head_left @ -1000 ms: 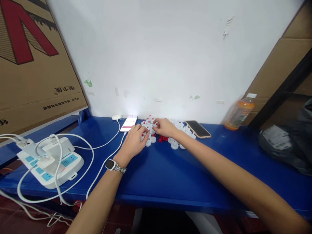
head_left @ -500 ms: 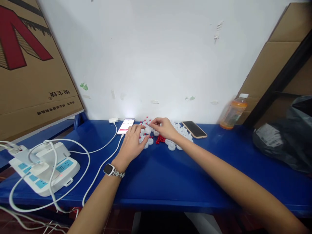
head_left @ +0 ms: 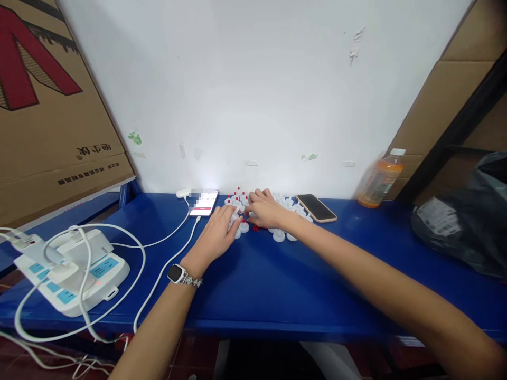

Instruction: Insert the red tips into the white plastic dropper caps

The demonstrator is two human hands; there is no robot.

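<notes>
My left hand (head_left: pixel 217 232) is closed with thumb and fingers around a white plastic nozzle cap (head_left: pixel 236 215), which looks tilted. Just to its right, my right hand (head_left: pixel 264 210) has its fingers bent down over the small red tips (head_left: pixel 256 228). Those fingers partly cover the red pile, and whatever they pinch is hidden. Behind the hands stand several white caps with red tips on top (head_left: pixel 237 199). White caps without red tips (head_left: pixel 279 236) lie around and beyond my right wrist.
A lit phone (head_left: pixel 205 205) on a cable lies left of the caps, a dark phone (head_left: pixel 317 207) on the right. Farther right are an orange drink bottle (head_left: pixel 381 179) and a black plastic bag (head_left: pixel 455 221). A white power strip (head_left: pixel 95 285) with looped cables occupies the table's left.
My right hand has come down and slightly left, from above the caps onto the red tips, covering most of them. My left hand stays nearly in place with the white cap.
</notes>
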